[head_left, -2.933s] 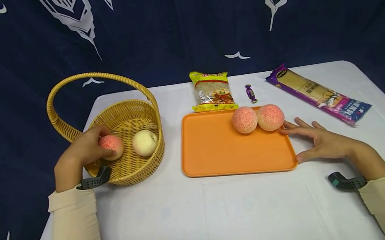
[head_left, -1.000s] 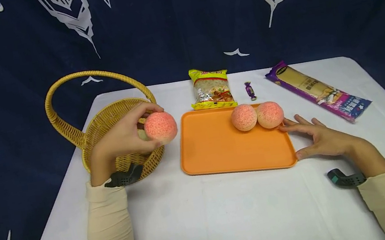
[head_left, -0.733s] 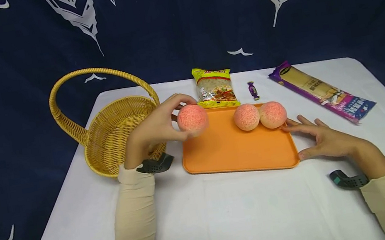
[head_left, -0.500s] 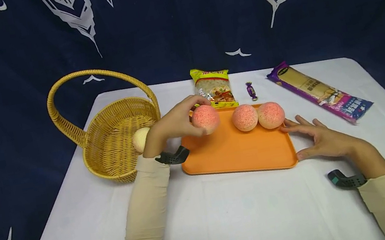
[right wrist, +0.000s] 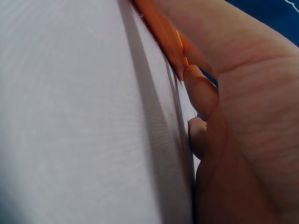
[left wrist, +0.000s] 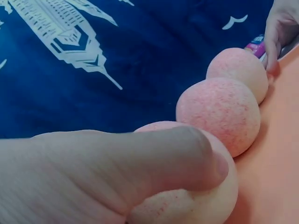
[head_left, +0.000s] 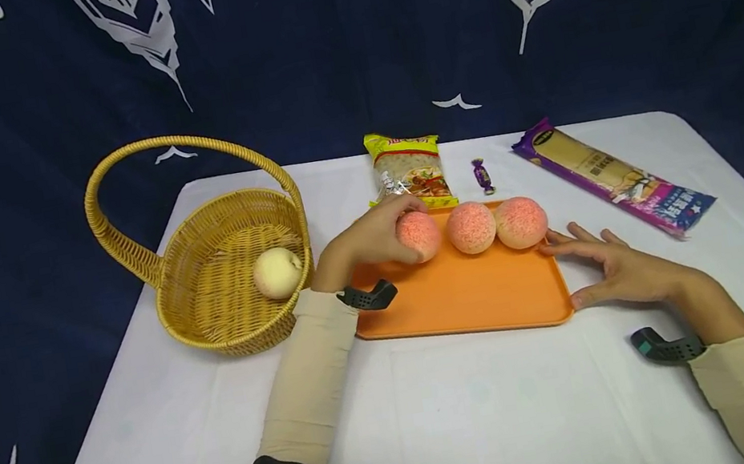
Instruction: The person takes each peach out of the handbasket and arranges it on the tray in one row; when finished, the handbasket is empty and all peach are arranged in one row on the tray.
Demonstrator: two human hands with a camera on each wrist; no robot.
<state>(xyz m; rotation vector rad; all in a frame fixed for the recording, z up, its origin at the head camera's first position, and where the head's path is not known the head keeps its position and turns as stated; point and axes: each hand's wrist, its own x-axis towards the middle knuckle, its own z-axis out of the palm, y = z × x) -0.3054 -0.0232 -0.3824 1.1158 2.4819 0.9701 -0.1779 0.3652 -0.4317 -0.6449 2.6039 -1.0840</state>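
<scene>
Peach (head_left: pixel 421 236), round, pink-speckled, matte, on or above back left of an orange rectangular plastic-looking tray (head_left: pixel 477 296), gripped by left hand (head_left: pixel 373 238). Probably light, bruisable; hold opposite sides. Right hand (head_left: pixel 615 270), fingers spread, touches tray edge.

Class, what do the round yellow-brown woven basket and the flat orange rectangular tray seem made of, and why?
Yellow-brown woven basket: wicker or plastic imitating it, slightly glossy; interlaced strands show throughout.

Orange rectangular tray: probably plastic, smooth and satin; even colour, no visible grain.
</scene>
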